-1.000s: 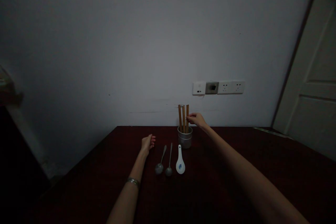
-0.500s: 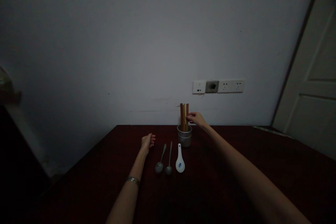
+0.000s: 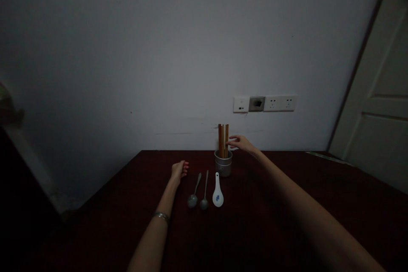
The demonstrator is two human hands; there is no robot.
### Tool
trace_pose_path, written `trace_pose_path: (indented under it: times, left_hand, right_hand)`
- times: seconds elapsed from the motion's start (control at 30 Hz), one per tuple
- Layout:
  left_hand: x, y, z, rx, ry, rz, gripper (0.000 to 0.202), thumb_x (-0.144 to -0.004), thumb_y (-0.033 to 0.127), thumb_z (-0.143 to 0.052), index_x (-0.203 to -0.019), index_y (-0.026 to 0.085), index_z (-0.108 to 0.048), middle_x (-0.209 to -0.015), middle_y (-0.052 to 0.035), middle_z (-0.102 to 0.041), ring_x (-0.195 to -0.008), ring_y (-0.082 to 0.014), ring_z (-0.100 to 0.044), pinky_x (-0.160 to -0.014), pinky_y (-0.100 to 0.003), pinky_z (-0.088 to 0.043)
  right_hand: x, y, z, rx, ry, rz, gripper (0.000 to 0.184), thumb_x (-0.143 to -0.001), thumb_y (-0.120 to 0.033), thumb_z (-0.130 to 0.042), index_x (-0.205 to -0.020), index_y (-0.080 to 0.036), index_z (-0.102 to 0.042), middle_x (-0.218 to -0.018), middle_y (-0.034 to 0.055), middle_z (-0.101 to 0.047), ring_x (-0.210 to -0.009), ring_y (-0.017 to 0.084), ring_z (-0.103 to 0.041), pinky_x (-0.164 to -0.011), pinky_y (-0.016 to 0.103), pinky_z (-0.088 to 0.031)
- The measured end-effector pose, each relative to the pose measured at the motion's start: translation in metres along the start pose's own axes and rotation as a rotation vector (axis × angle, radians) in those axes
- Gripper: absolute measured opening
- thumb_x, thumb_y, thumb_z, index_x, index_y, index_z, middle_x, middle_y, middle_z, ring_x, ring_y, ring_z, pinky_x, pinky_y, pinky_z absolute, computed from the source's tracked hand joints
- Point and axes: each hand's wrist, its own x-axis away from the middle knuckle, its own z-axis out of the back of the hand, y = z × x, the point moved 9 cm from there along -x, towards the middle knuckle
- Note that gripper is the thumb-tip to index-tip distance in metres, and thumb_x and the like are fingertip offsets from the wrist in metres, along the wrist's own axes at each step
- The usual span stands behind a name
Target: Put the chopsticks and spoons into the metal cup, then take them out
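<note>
A small metal cup [image 3: 223, 166] stands on the dark red table [image 3: 274, 221] near the wall, with several wooden chopsticks [image 3: 222, 140] upright in it. My right hand [image 3: 241, 143] hovers just right of the chopstick tops, fingers spread and holding nothing. My left hand [image 3: 179, 170] rests on the table left of the cup, fingers loosely curled, with a bracelet on its wrist. In front of the cup lie two metal spoons [image 3: 197, 194] and a white ceramic spoon [image 3: 218, 193] with a blue mark.
A white wall rises right behind the table with a row of sockets [image 3: 265, 103] above the cup. A white door [image 3: 379, 106] stands at the right. The room is dim, and something dark fills the left edge.
My right hand has let go of the chopsticks and opened, drawing slightly right. The chopsticks now stand together, more upright. My left hand has stayed put.
</note>
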Motion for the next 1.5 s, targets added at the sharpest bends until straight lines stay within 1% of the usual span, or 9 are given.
trace_pose_path:
  times: [0.17, 0.33, 0.47, 0.6, 0.73, 0.93, 1.07, 1.2, 1.5]
  left_hand:
    - [0.002, 0.005, -0.002, -0.071, 0.017, -0.025, 0.019, -0.071, 0.026, -0.05, -0.074, 0.011, -0.062, -0.054, 0.0004, -0.056, -0.037, -0.0048, -0.041, -0.04, -0.018, -0.031]
    - [0.003, 0.02, -0.014, -0.155, -0.054, -0.052, 0.015, -0.066, 0.024, -0.057, -0.069, 0.011, -0.063, -0.054, -0.0011, -0.058, -0.037, -0.0053, -0.041, -0.037, -0.017, -0.027]
    - [0.015, 0.042, -0.033, -0.302, -0.182, -0.1, 0.011, -0.062, 0.021, -0.06, -0.065, 0.011, -0.064, -0.055, -0.003, -0.06, -0.036, -0.0055, -0.039, -0.035, -0.017, -0.023]
    - [0.038, 0.064, -0.061, -0.582, -0.351, -0.236, 0.013, -0.063, 0.021, -0.057, -0.062, 0.01, -0.064, -0.055, -0.0025, -0.059, -0.037, -0.0053, -0.04, -0.035, -0.016, -0.024]
    - [0.055, 0.072, -0.075, -0.798, -0.348, -0.307, 0.014, -0.064, 0.018, -0.053, -0.06, 0.009, -0.063, -0.048, 0.0005, -0.054, -0.035, -0.0051, -0.039, -0.035, -0.016, -0.025]
    - [0.069, 0.064, -0.093, -0.961, -0.489, -0.338, 0.015, -0.063, 0.021, -0.054, -0.06, 0.009, -0.064, -0.048, -0.0003, -0.054, -0.038, -0.006, -0.041, -0.037, -0.017, -0.028]
    - [0.062, 0.057, -0.085, -1.049, -0.445, -0.316, 0.012, -0.062, 0.017, -0.054, -0.06, 0.01, -0.064, -0.05, -0.0013, -0.055, -0.039, -0.0071, -0.043, -0.038, -0.018, -0.03]
    - [0.054, 0.04, -0.076, -1.132, -0.398, -0.278, 0.012, -0.059, 0.016, -0.056, -0.049, 0.01, -0.06, -0.046, -0.0027, -0.054, -0.04, -0.0091, -0.046, -0.04, -0.019, -0.033]
    - [0.056, 0.013, -0.069, -1.32, -0.477, -0.104, 0.024, -0.059, 0.029, -0.062, -0.043, 0.012, -0.054, -0.048, -0.0047, -0.056, -0.041, -0.0126, -0.048, -0.043, -0.025, -0.037]
  right_hand:
    - [0.021, 0.0, 0.04, 0.001, 0.118, -0.009, 0.025, -0.072, -0.026, -0.063, -0.093, -0.013, -0.059, -0.083, 0.0099, -0.067, -0.063, 0.014, -0.064, -0.047, 0.019, -0.048]
    - [0.057, 0.012, 0.067, -0.131, 0.207, -0.016, 0.013, -0.076, -0.025, -0.056, -0.082, -0.014, -0.059, -0.074, 0.0084, -0.067, -0.059, 0.014, -0.063, -0.048, 0.02, -0.048]
    - [0.089, 0.035, 0.059, -0.156, 0.139, -0.046, 0.018, -0.074, -0.031, -0.056, -0.079, -0.014, -0.06, -0.068, 0.0078, -0.065, -0.053, 0.013, -0.059, -0.045, 0.02, -0.047]
    - [0.117, 0.066, 0.037, -0.09, 0.037, -0.076, 0.022, -0.073, -0.034, -0.054, -0.079, -0.013, -0.061, -0.063, 0.0051, -0.063, -0.05, 0.011, -0.057, -0.043, 0.019, -0.043]
    - [0.131, 0.095, 0.016, -0.02, -0.062, -0.117, 0.024, -0.07, -0.034, -0.053, -0.079, -0.012, -0.061, -0.06, 0.0033, -0.063, -0.048, 0.01, -0.055, -0.044, 0.02, -0.041]
    - [0.133, 0.104, 0.017, 0.036, 0.024, -0.072, 0.024, -0.07, -0.031, -0.048, -0.074, -0.012, -0.061, -0.054, 0.0016, -0.06, -0.047, 0.011, -0.053, -0.047, 0.021, -0.04]
    - [0.134, 0.104, 0.018, 0.094, 0.025, -0.058, 0.025, -0.07, -0.032, -0.047, -0.076, -0.013, -0.062, -0.055, 0.0018, -0.061, -0.049, 0.012, -0.054, -0.048, 0.022, -0.04]
    - [0.134, 0.105, 0.018, 0.13, 0.016, -0.046, 0.027, -0.071, -0.033, -0.046, -0.077, -0.012, -0.063, -0.055, 0.0021, -0.061, -0.05, 0.013, -0.055, -0.051, 0.022, -0.041]
    - [0.135, 0.102, 0.018, 0.174, 0.016, -0.026, 0.027, -0.071, -0.032, -0.045, -0.077, -0.012, -0.063, -0.056, 0.0027, -0.061, -0.05, 0.013, -0.055, -0.049, 0.021, -0.04]
